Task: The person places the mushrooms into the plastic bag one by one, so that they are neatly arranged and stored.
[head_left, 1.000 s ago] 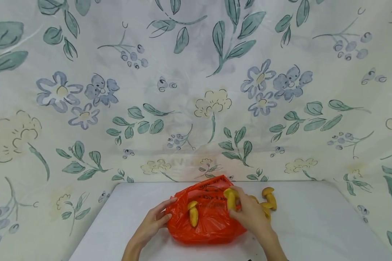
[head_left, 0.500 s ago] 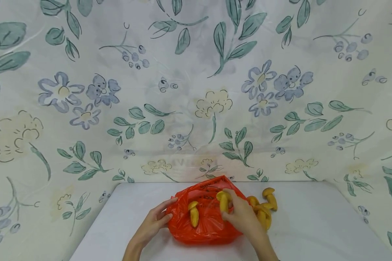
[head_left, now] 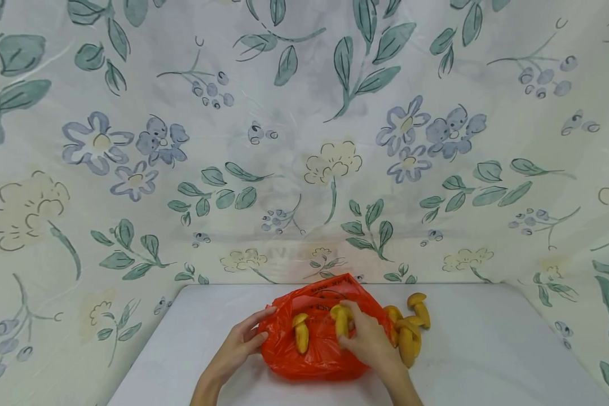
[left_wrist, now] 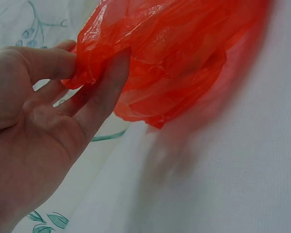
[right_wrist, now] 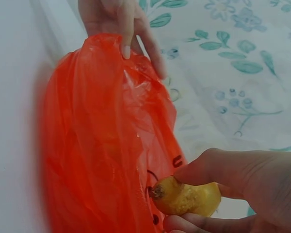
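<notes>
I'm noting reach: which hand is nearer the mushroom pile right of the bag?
Right. The right hand is just left of the pile, holding a mushroom; the left hand pinches the bag's left edge, across from the pile.

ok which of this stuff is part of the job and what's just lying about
Job, seemingly:
bag, in left hand
held mushroom, in right hand
second mushroom, against the bag
mushroom cluster, beside it

Just there:
table
patterned backdrop

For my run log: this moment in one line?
left hand: grips red bag | right hand: pinches mushroom | mushroom cluster: beside bag
</notes>
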Tool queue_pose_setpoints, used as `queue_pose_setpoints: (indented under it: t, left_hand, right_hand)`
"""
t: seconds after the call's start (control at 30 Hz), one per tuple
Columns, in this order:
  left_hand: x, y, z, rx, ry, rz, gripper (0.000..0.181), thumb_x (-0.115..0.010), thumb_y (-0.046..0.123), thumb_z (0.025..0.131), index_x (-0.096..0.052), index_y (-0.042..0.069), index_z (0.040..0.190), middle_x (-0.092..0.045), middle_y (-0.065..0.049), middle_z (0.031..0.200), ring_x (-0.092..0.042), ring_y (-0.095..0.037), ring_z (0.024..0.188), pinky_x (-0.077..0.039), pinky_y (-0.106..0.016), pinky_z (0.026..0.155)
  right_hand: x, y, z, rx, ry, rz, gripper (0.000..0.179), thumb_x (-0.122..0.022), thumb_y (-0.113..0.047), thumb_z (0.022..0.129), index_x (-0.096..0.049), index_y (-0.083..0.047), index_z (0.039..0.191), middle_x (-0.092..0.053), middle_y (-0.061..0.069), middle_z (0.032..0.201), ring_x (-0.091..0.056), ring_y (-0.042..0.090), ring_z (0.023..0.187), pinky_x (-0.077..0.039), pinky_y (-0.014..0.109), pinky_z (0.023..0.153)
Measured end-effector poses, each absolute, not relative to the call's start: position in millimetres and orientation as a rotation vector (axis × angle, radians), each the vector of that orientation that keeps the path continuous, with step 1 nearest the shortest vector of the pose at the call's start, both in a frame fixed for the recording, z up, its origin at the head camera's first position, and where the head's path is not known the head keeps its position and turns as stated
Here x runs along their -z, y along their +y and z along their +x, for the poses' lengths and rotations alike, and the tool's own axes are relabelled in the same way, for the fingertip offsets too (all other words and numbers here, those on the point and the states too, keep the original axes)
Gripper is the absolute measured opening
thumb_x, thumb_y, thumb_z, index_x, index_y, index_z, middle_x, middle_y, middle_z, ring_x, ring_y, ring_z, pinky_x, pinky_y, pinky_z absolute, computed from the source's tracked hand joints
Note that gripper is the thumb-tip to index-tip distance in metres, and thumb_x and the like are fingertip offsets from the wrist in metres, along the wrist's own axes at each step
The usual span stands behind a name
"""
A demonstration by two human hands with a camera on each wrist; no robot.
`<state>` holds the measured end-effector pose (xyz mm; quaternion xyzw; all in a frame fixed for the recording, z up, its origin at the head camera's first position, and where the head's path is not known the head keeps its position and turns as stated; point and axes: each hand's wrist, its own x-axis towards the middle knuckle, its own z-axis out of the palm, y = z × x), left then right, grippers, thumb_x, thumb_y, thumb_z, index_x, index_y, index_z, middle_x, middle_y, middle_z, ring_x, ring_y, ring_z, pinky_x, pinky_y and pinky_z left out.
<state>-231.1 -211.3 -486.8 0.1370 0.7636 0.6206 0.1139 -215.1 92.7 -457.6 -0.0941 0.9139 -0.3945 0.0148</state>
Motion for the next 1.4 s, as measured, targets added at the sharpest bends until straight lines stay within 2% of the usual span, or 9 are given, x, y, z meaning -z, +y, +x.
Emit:
queue_pose_setpoints:
  t: [0.37,0.6,0.9,1.2,1.4]
  left_hand:
    - [487,-211,-232,-1.821,2.231,0.394,0.055,-0.060,0.018,0.097,-0.041,0.016,0.149,-0.028,-0.014,0.161,-0.048,-0.038,0.134,-0.059,-0.031,0.088]
    - [487,-211,-232,-1.825,2.228,0.369,0.057,-0.061,0.020,0.096,-0.041,0.016,0.149,-0.029,-0.014,0.161,-0.045,-0.039,0.136,-0.058,-0.032,0.089]
    - [487,-211,-231,-1.827,2.222,0.370,0.056,-0.061,0.019,0.096,-0.042,0.017,0.149,-0.026,-0.013,0.162,-0.044,-0.040,0.137,-0.058,-0.030,0.089]
    - [488,-211,-231,-1.835,2.218,0.375,0.056,-0.061,0.019,0.096,-0.042,0.017,0.149,-0.027,-0.013,0.162,-0.043,-0.039,0.138,-0.058,-0.030,0.090]
    - [488,-211,-231,-1.836,2.212,0.393,0.056,-0.060,0.017,0.097,-0.042,0.017,0.149,-0.025,-0.012,0.163,-0.043,-0.040,0.138,-0.058,-0.030,0.089]
  right_hand:
    - [464,86,-218,1.237,2.821,-0.284,0.067,-0.076,-0.014,0.081,-0.044,-0.014,0.140,-0.055,0.005,0.078,-0.048,0.015,0.061,-0.039,0.022,0.051]
    - [468,81,-221,1.214,2.813,-0.281,0.068,-0.076,-0.015,0.081,-0.043,-0.015,0.141,-0.054,0.004,0.079,-0.048,0.016,0.067,-0.038,0.024,0.053]
    - [474,72,-226,1.208,2.812,-0.312,0.065,-0.076,-0.016,0.082,-0.045,-0.016,0.139,-0.052,0.000,0.074,-0.046,0.014,0.063,-0.036,0.023,0.052]
    - [477,63,-229,1.213,2.765,-0.255,0.065,-0.078,-0.016,0.082,-0.046,-0.017,0.139,-0.055,0.003,0.081,-0.049,0.018,0.072,-0.041,0.027,0.058]
    - [477,58,-230,1.210,2.767,-0.247,0.064,-0.079,-0.015,0.081,-0.048,-0.017,0.138,-0.054,0.003,0.079,-0.048,0.019,0.075,-0.039,0.028,0.059]
